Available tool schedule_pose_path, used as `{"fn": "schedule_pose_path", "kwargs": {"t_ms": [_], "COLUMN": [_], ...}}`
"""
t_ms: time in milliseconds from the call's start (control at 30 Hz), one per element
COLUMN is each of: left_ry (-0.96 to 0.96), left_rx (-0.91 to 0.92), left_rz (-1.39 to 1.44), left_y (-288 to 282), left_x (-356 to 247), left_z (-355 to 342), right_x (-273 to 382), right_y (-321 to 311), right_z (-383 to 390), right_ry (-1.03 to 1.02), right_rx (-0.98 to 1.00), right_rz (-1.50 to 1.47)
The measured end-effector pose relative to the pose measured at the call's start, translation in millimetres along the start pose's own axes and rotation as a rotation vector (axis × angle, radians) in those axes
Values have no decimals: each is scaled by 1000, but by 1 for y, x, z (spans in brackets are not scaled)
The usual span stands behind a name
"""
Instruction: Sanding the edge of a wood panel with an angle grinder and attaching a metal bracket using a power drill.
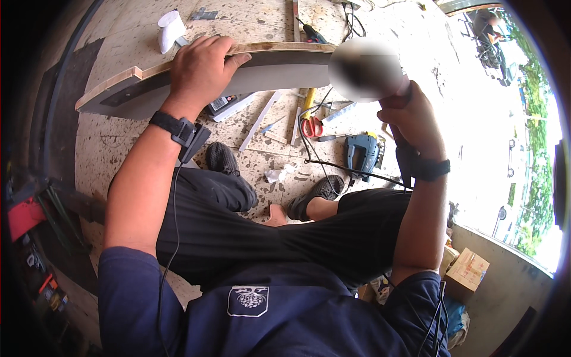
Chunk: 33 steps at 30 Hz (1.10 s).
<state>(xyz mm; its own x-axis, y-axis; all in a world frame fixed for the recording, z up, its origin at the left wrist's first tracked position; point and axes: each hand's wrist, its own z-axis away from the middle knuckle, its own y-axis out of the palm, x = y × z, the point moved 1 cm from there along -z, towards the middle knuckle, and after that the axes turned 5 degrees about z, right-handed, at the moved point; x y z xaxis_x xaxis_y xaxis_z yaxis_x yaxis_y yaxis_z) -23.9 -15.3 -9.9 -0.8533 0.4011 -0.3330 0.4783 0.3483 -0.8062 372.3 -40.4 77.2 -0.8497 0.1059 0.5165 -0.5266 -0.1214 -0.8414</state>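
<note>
My left hand [199, 74] is closed over the upper edge of a long grey panel [279, 68] with a bare wooden rim. This panel stands on its edge across the floor in front of me, its left end reaching past my wrist. Near its right end, my right hand [416, 119] is raised with curled fingers. A round blurred patch covers the fingertips and that end of the panel, so what this hand holds cannot be made out. Beyond the panel, close to my left fingers, stands a white cylindrical object [171, 27].
On the speckled floor lie a blue-grey jigsaw [361, 154], red-handled scissors [311, 127], a yellow-handled tool [309, 102], thin strips [260, 121] and crumpled paper [279, 173]. A black cable [357, 172] runs beside my feet. Cardboard boxes [468, 269] stand at the lower right.
</note>
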Motion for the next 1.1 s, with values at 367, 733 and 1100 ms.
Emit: {"fn": "schedule_pose_path", "kwargs": {"t_ms": [367,733,1100], "left_ry": [-3,-16,-3], "left_rx": [9,26,31], "left_rz": [-26,-1,-9], "left_y": [1,-1,-2], "left_x": [-1,-1,0], "left_z": [-1,0,1], "right_x": [0,-18,-2], "right_y": [-38,-24,-11], "right_z": [20,5,3], "right_ry": [158,86,40], "right_rx": [-21,66,91], "right_rz": [-53,-137,-117]}}
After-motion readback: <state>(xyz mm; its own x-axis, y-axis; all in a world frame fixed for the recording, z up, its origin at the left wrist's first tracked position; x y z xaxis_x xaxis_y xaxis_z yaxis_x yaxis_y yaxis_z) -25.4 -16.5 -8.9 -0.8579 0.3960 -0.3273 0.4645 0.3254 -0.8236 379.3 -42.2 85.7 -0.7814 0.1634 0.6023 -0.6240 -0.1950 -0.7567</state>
